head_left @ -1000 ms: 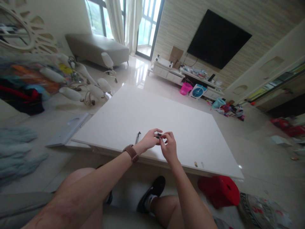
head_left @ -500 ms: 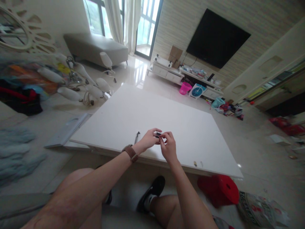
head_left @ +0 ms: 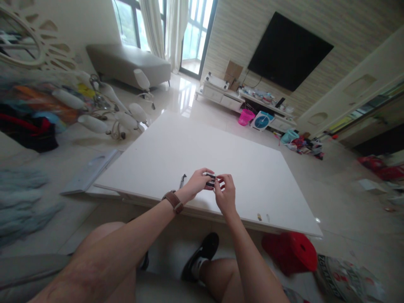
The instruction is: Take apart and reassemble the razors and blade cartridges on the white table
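Both hands meet over the near part of a white table [head_left: 176, 147]. My left hand [head_left: 198, 183], with a brown watch strap on its wrist, pinches a small dark object [head_left: 211, 181] from the left. My right hand [head_left: 225, 194] grips the same object from the right with its fingertips. The object is too small to name. A thin dark tool [head_left: 182, 180] lies on the table just left of my left hand. Two tiny pieces [head_left: 263, 217] rest near the table's front edge to the right.
A red stool [head_left: 292, 251] lies on the floor under the table's right corner. A chandelier with white shades [head_left: 109, 111] lies on the floor to the left. A grey flat panel [head_left: 90, 170] sits beside the table. My knees and a black shoe [head_left: 202, 254] are below.
The hands stay in nearly the same place; the small dark object now shows a little more between the fingertips, turned slightly.
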`<action>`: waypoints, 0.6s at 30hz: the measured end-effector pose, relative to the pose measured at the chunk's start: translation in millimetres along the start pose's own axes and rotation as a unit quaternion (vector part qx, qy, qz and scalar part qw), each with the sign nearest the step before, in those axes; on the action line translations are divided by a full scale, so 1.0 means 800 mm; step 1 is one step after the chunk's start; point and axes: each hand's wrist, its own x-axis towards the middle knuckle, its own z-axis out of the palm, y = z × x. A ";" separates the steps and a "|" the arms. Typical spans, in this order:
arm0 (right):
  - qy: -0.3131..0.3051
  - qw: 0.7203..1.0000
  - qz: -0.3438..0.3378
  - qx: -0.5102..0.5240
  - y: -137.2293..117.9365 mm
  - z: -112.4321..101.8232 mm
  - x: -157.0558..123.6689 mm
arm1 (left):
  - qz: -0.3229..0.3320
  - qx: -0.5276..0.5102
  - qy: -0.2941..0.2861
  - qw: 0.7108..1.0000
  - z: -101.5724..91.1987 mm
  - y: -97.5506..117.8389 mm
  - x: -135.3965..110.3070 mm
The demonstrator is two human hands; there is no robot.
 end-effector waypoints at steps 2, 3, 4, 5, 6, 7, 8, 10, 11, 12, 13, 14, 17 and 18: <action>-0.002 1.000 -0.001 0.000 0.000 0.001 0.000 | 0.003 -0.002 0.006 1.000 0.000 0.000 0.000; -0.003 1.000 -0.002 0.000 0.000 0.001 0.000 | 0.004 -0.008 0.009 1.000 0.000 0.000 0.001; -0.004 1.000 -0.002 0.001 0.000 0.000 0.000 | 0.004 -0.017 0.012 1.000 0.000 0.000 0.001; -0.005 1.000 -0.004 0.001 -0.001 0.000 0.000 | 0.001 -0.028 0.015 0.999 0.000 0.000 0.002; -0.006 1.000 -0.006 0.002 -0.001 -0.001 0.000 | -0.004 -0.042 0.016 0.999 -0.001 0.000 0.003; -0.010 1.000 -0.012 0.001 -0.001 -0.002 0.000 | -0.011 -0.056 0.018 0.998 -0.001 0.001 0.003; -0.016 1.000 -0.020 0.000 -0.001 -0.002 0.000 | -0.019 -0.071 0.019 0.997 -0.001 0.001 0.003; -0.033 0.999 -0.039 -0.002 -0.001 -0.001 -0.002 | -0.033 -0.102 0.016 0.994 -0.001 0.002 0.003; -0.043 0.998 -0.047 -0.003 -0.001 -0.001 -0.002 | -0.038 -0.112 0.013 0.993 -0.001 0.003 0.003; -0.049 0.997 -0.052 -0.004 0.000 0.000 -0.003 | -0.043 -0.117 0.010 0.992 -0.001 0.003 0.002; -0.052 0.997 -0.053 -0.003 0.000 0.001 -0.003 | -0.047 -0.117 0.007 0.992 -0.001 0.004 0.002; -0.051 0.997 -0.049 -0.001 0.001 0.002 -0.003 | -0.049 -0.114 0.003 0.992 -0.001 0.004 0.002; -0.031 0.999 -0.004 0.028 0.004 0.002 0.000 | -0.044 -0.093 -0.008 0.995 -0.002 0.004 0.002; -0.019 0.999 0.020 0.046 0.005 0.001 0.001 | -0.037 -0.079 -0.010 0.996 -0.003 0.004 0.002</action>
